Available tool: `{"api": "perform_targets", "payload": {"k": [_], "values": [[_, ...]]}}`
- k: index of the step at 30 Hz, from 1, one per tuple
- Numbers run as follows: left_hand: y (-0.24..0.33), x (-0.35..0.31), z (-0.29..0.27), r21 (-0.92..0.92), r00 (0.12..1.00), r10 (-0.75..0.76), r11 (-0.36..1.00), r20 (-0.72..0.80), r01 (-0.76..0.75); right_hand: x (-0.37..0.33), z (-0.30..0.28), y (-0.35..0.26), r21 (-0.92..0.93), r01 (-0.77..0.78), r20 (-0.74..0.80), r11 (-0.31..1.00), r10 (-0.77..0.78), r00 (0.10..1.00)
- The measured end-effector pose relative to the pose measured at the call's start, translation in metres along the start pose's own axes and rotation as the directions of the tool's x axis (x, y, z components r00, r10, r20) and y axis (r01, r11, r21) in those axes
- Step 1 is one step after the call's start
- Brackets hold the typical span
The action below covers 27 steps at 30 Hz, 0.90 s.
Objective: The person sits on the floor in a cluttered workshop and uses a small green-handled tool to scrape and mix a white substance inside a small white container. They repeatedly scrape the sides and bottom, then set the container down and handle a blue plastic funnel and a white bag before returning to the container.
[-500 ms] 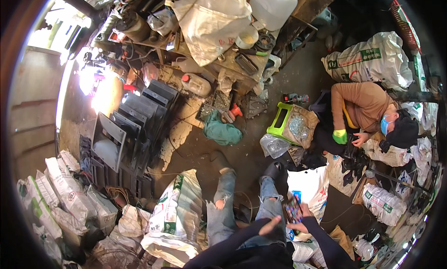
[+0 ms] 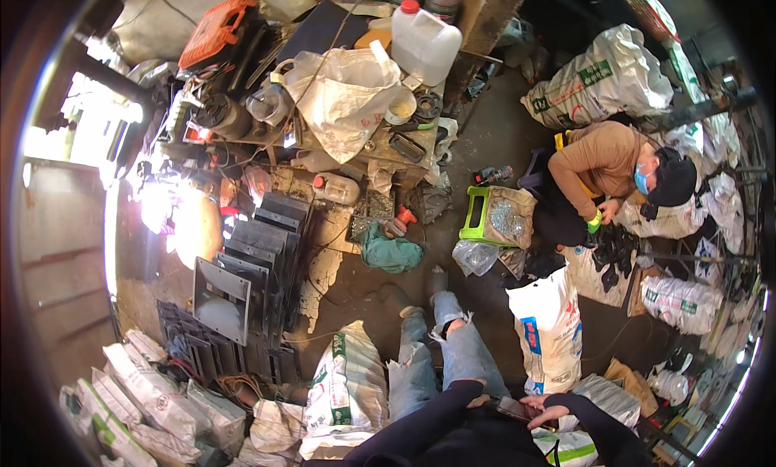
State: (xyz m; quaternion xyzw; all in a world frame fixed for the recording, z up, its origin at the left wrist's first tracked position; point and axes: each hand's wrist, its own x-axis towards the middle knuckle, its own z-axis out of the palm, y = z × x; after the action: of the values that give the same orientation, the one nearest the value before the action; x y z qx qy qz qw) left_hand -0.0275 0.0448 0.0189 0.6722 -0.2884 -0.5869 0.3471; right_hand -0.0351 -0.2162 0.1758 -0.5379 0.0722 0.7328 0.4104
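A dark smartphone (image 2: pixel 514 409) lies tilted low over my lap, its screen barely showing from this angle. My right hand (image 2: pixel 541 410) is wrapped round the phone's right side. My left hand (image 2: pixel 477 397) is beside the phone's left end, over my thigh; its fingers are mostly hidden by the sleeve and too small to make out. My legs in torn jeans (image 2: pixel 470 355) stretch out ahead. A white printed sack (image 2: pixel 548 334) stands open just beyond the phone, and another white sack (image 2: pixel 349 386) stands to the left of my legs.
A co-worker in a brown top (image 2: pixel 602 164) sits bent over at the right, hands together. Near them is a green stool (image 2: pixel 475 215) bearing small metal parts. Dark metal frames (image 2: pixel 259 257) stand in a row at left. A cluttered workbench (image 2: pixel 380 148) is at the back.
My view has tilted up and shifted. The phone is lower, nearer my body, and flatter. My left hand has drawn down beside it. The co-worker's hands have come together lower down.
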Motion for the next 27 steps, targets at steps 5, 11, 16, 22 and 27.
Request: {"api": "perform_targets", "payload": {"k": [5,11,16,22,27], "values": [[0.0,0.034,-0.024,-0.607,0.89,-0.418,0.664,0.181,0.435,0.028,-0.028,-0.045,-0.32,-0.014,-0.056,0.947,-0.005,0.998],[0.013,-0.01,-0.105,-0.508,0.988,0.025,0.855,-0.154,-0.101,0.027,-0.057,-0.068,-0.475,-0.189,-0.116,0.859,0.152,0.982],[0.05,0.008,-0.135,-0.252,0.988,-0.043,0.964,0.147,0.08,0.011,-0.075,-0.098,-0.444,-0.45,-0.28,0.775,0.357,0.891],[0.064,0.022,-0.173,-0.265,0.998,0.003,0.964,-0.058,-0.018,0.026,-0.094,-0.135,-0.232,-0.491,-0.513,0.84,0.323,0.795],[0.057,0.046,-0.214,-0.18,0.995,0.101,0.979,-0.01,-0.101,0.029,-0.14,-0.15,-0.261,-0.37,-0.491,0.892,0.207,0.846]]}}
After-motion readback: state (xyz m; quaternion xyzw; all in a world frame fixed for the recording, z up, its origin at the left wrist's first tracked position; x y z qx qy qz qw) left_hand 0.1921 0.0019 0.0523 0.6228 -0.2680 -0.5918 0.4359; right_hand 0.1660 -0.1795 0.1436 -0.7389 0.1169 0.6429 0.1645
